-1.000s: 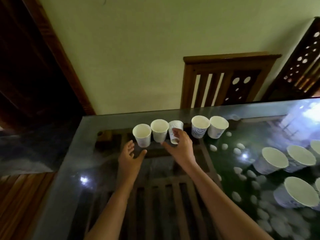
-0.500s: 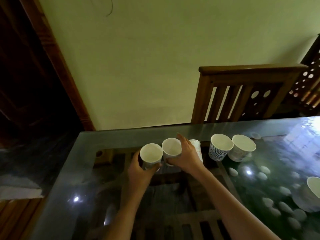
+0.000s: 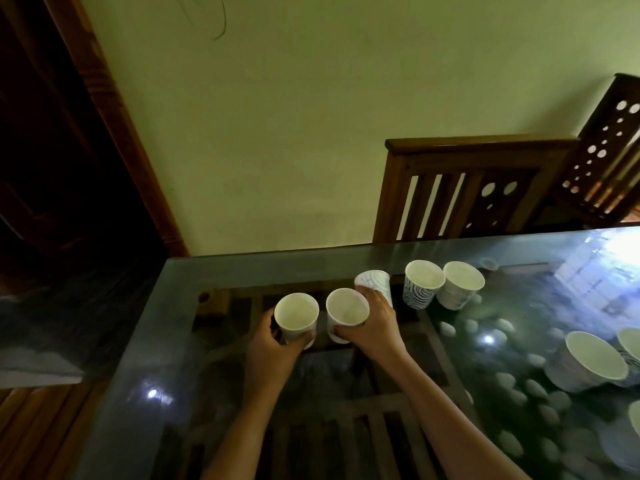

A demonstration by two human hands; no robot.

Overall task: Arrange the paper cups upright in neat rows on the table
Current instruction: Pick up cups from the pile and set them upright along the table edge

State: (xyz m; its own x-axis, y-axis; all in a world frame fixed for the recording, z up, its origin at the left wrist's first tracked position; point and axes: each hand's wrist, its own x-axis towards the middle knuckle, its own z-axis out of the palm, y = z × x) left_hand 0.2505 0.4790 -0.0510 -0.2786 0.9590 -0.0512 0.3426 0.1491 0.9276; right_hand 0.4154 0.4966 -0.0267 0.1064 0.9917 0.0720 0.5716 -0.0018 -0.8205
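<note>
Two cups gripped on the glass table (image 3: 242,271)
Left hand (image 3: 273,351) curls round the end cup (image 3: 296,315); right hand (image 3: 375,330) clasps the next cup (image 3: 346,311), beside that grip. Beyond its fingers (image 3: 367,295) a third cup (image 3: 374,281), possibly inverted, could topple if nudged.

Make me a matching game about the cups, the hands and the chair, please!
Things:
1. left hand
2. right hand
3. fourth cup
4. wooden chair

Places or states:
a. behind the glass table, at its far edge
b. grips the leftmost cup
c. stands right of both hands, untouched by them
d. holds the second cup, third cup behind its fingers

Pairs: 1-b, 2-d, 3-c, 4-a
</note>
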